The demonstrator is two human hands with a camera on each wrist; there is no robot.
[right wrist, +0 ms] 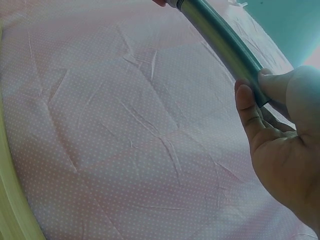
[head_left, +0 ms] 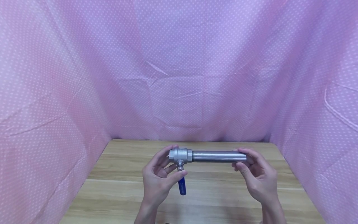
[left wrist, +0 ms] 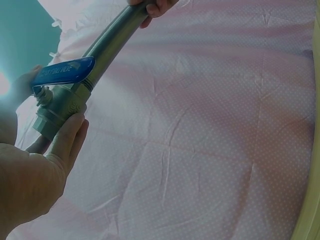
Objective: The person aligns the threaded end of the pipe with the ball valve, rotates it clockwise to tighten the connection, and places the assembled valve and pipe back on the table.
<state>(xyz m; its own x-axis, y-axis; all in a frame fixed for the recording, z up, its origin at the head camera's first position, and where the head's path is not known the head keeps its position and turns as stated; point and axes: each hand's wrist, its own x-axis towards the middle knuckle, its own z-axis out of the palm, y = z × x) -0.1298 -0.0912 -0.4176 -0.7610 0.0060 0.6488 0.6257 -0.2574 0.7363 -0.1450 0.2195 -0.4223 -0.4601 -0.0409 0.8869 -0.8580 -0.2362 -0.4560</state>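
A metal ball valve point(head_left: 182, 155) with a blue lever handle point(head_left: 182, 185) is joined to a straight steel pipe point(head_left: 215, 156); some thread shows at the joint. Both are held level above the table. My left hand point(head_left: 159, 180) grips the valve, fingers behind its body and thumb at the lever. In the left wrist view the blue handle point(left wrist: 65, 72) lies along the valve body point(left wrist: 60, 110). My right hand point(head_left: 260, 177) pinches the free end of the pipe between thumb and fingers. The right wrist view shows the pipe end point(right wrist: 257, 92) between that thumb and the fingertips.
Below the hands is a wooden table point(head_left: 117, 193). Pink dotted cloth point(head_left: 179, 93) hangs at the back and along both sides. A small dark object point(head_left: 167, 223) just shows at the bottom edge of the head view.
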